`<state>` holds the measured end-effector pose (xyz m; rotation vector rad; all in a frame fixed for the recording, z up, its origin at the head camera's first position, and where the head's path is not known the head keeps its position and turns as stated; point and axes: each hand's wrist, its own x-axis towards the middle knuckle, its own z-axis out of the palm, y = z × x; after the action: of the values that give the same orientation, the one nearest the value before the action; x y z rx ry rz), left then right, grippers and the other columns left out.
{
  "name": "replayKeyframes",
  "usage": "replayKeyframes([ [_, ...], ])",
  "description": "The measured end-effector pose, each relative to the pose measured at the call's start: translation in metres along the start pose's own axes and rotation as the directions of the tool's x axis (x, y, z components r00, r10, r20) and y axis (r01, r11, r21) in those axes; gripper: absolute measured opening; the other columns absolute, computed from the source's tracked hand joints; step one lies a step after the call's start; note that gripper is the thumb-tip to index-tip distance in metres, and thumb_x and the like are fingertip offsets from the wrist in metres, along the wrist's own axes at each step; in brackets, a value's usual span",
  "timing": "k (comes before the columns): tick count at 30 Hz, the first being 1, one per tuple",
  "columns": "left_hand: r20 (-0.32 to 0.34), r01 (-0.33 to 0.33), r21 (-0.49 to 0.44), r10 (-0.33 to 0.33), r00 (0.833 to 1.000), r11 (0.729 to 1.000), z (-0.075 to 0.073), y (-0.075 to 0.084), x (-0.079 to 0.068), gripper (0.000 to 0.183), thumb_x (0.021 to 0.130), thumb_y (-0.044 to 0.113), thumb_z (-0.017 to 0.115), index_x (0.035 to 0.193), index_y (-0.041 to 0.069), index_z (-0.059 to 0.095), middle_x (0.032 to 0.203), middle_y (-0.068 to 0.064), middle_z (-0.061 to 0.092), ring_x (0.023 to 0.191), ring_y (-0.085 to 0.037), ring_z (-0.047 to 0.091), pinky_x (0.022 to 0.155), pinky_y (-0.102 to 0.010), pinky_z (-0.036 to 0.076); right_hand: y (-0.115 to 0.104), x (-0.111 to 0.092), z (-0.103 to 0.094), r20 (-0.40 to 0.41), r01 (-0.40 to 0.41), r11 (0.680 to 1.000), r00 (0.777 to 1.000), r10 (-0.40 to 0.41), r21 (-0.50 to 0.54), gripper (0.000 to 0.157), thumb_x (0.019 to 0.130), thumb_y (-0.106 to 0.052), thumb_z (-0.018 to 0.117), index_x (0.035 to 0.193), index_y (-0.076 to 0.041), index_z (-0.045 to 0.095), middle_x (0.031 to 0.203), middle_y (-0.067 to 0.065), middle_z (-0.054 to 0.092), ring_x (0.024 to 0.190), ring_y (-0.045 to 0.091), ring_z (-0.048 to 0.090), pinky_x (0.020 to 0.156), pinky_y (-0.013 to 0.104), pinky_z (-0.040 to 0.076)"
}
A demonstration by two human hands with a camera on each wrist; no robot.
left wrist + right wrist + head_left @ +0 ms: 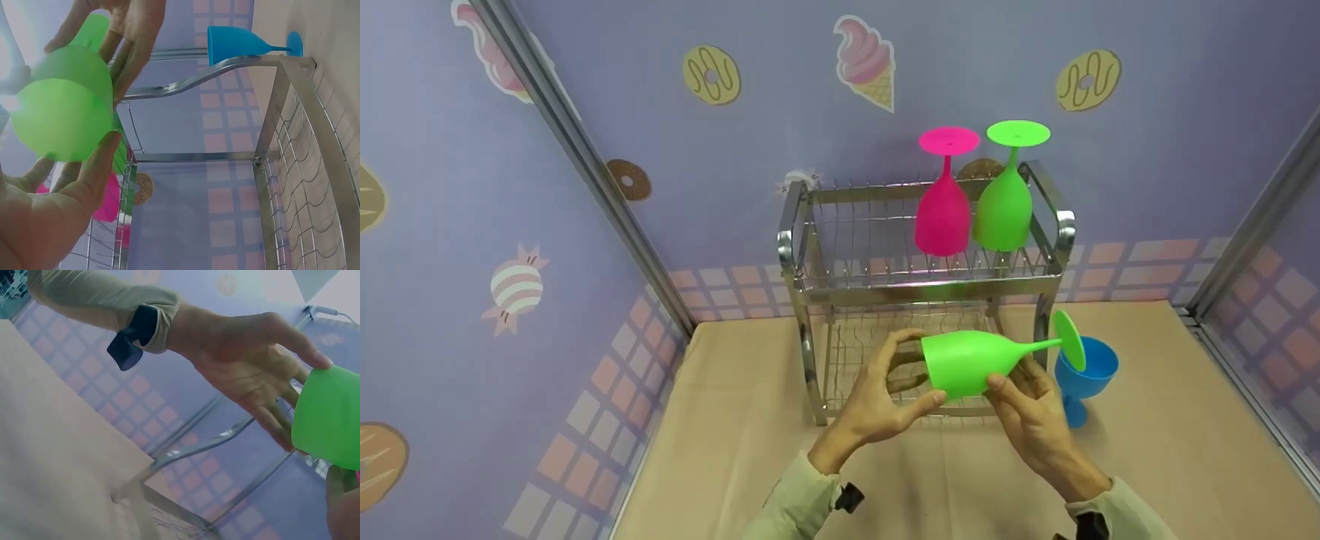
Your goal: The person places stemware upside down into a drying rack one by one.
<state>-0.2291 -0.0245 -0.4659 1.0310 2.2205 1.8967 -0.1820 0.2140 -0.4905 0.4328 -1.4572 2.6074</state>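
Note:
A bright green plastic goblet (pixel 971 361) lies sideways in the air before the rack, its mouth to the left and its round foot to the right. My left hand (pixel 874 401) holds it at the mouth end, thumb on the near side and fingers spread across the far side. Around the bowl close to the stem, my right hand (pixel 1035 420) grips with the thumb in front. The left wrist view looks into the open mouth of the goblet (pixel 62 118). In the right wrist view, the left hand (pixel 253 365) touches the rim.
A two-tier metal dish rack (pixel 930 291) stands against the patterned wall. On its upper tier, a pink goblet (pixel 943 217) and another green goblet (pixel 1003 214) stand upside down at the right. Beside the rack's right leg, a blue goblet (pixel 1084 379) stands upright on the beige tabletop (pixel 720 450).

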Motion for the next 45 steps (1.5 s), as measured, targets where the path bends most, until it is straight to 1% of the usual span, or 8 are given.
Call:
replayKeyframes([
  [5, -0.077, -0.028, 0.106, 0.037, 0.996, 0.994, -0.020, -0.009, -0.005, 0.076, 0.094, 0.038, 0.080, 0.156, 0.013, 0.044, 0.160, -0.016, 0.047, 0.142, -0.039, 0.056, 0.110, -0.043, 0.058, -0.036, 0.022, 0.010, 0.013, 0.081, 0.982, 0.997, -0.080, -0.168, 0.058, 0.098, 0.015, 0.064, 0.151, -0.004, 0.057, 0.142, 0.006, 0.068, 0.131, 0.019, 0.066, 0.111, 0.034, 0.056],
  [10, -0.216, -0.003, 0.280, 0.066, 0.974, 0.960, -0.045, -0.025, -0.011, 0.070, 0.093, 0.030, 0.084, 0.152, 0.011, 0.052, 0.153, -0.015, 0.055, 0.137, -0.039, 0.060, 0.107, -0.045, 0.060, -0.081, 0.054, 0.031, 0.047, 0.092, 0.890, 0.996, -0.080, -0.446, 0.061, 0.095, 0.013, 0.070, 0.153, -0.002, 0.055, 0.145, 0.008, 0.068, 0.133, 0.019, 0.066, 0.110, 0.034, 0.057],
  [18, -0.444, 0.050, 0.413, 0.153, 0.883, 0.909, -0.084, -0.062, -0.021, 0.058, 0.091, 0.011, 0.084, 0.143, 0.002, 0.059, 0.139, -0.020, 0.063, 0.125, -0.044, 0.063, 0.096, -0.058, 0.064, -0.125, 0.115, 0.073, 0.273, 0.226, 0.720, 0.961, -0.052, -0.657, 0.059, 0.094, 0.000, 0.080, 0.149, -0.003, 0.059, 0.139, 0.015, 0.070, 0.126, 0.026, 0.070, 0.105, 0.033, 0.061],
  [22, -0.546, 0.112, 0.374, 0.121, 0.829, 0.921, -0.094, -0.084, -0.027, 0.063, 0.090, 0.000, 0.082, 0.146, -0.003, 0.055, 0.141, -0.026, 0.060, 0.124, -0.049, 0.063, 0.093, -0.063, 0.064, -0.133, 0.141, 0.091, 0.324, 0.279, 0.606, 0.945, -0.038, -0.745, 0.061, 0.094, -0.012, 0.083, 0.149, -0.005, 0.058, 0.139, 0.014, 0.069, 0.129, 0.031, 0.068, 0.111, 0.042, 0.058],
  [25, -0.593, 0.160, 0.316, 0.063, 0.803, 0.935, -0.097, -0.098, -0.032, 0.066, 0.090, -0.003, 0.080, 0.150, -0.004, 0.051, 0.146, -0.028, 0.057, 0.124, -0.052, 0.063, 0.093, -0.064, 0.063, -0.132, 0.158, 0.105, 0.332, 0.305, 0.526, 0.942, -0.045, -0.794, 0.067, 0.094, -0.018, 0.084, 0.153, -0.005, 0.055, 0.143, 0.017, 0.067, 0.132, 0.035, 0.066, 0.115, 0.049, 0.055],
  [32, -0.580, 0.194, 0.294, 0.013, 0.815, 0.936, -0.099, -0.112, -0.030, 0.058, 0.093, -0.005, 0.074, 0.148, -0.006, 0.054, 0.140, -0.027, 0.064, 0.113, -0.049, 0.071, 0.086, -0.055, 0.067, -0.123, 0.195, 0.126, 0.274, 0.251, 0.465, 0.962, -0.019, -0.849, 0.075, 0.093, -0.019, 0.085, 0.156, -0.001, 0.048, 0.150, 0.019, 0.061, 0.134, 0.038, 0.064, 0.116, 0.050, 0.054],
  [39, -0.610, 0.252, 0.295, -0.021, 0.792, 0.922, -0.101, -0.115, -0.028, 0.050, 0.094, -0.011, 0.071, 0.141, 0.000, 0.060, 0.126, -0.024, 0.070, 0.100, -0.043, 0.077, 0.083, -0.049, 0.069, -0.102, 0.223, 0.134, 0.281, 0.263, 0.412, 0.960, -0.018, -0.872, 0.069, 0.097, -0.017, 0.081, 0.154, 0.002, 0.048, 0.152, 0.020, 0.060, 0.136, 0.036, 0.063, 0.114, 0.047, 0.056],
  [45, -0.609, 0.265, 0.339, -0.004, 0.793, 0.903, -0.101, -0.115, -0.026, 0.049, 0.092, -0.012, 0.073, 0.138, 0.001, 0.062, 0.117, -0.024, 0.073, 0.092, -0.040, 0.078, 0.082, -0.047, 0.069, -0.079, 0.238, 0.134, 0.236, 0.217, 0.386, 0.972, 0.001, -0.897, 0.069, 0.099, -0.015, 0.077, 0.158, 0.002, 0.044, 0.149, 0.021, 0.059, 0.137, 0.034, 0.060, 0.115, 0.047, 0.054],
])
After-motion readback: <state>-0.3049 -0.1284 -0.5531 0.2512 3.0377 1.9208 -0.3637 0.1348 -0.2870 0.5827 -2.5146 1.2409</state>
